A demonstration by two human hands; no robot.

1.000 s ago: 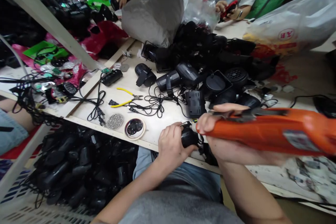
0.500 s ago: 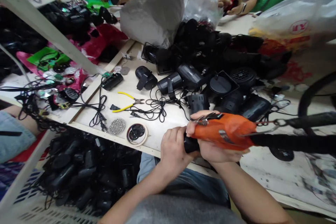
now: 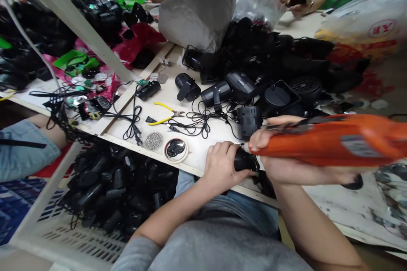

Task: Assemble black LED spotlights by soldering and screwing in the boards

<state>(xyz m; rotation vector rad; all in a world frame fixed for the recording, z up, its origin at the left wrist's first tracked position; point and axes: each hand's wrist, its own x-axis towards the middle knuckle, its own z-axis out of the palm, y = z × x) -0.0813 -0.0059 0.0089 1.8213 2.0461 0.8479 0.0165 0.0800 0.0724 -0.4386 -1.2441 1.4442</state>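
My left hand (image 3: 222, 163) is wrapped round a small black housing (image 3: 244, 160) at the front edge of the white table (image 3: 197, 152). An orange power screwdriver (image 3: 324, 142) lies nearly level in my right hand (image 3: 280, 165), its tip pointing left and meeting the top of the housing. What the tip touches is too small to make out. Left of my left hand are a round tape roll (image 3: 185, 151) with black parts inside and a round patch of small screws (image 3: 154, 140). Yellow-handled cutters (image 3: 163, 115) lie behind them.
Black lamp housings (image 3: 216, 93) and cables (image 3: 200, 120) spread across the table's middle, with a big heap (image 3: 263, 55) behind. A grey bag (image 3: 197, 12) stands at the back. Below left, a white crate (image 3: 57, 237) holds black housings. Two people's hands work across the table.
The orange screwdriver has swung from a slant towards level, its tip now at the black housing. My right hand turned with it. The camera view has shifted slightly, and my left hand still holds the housing.
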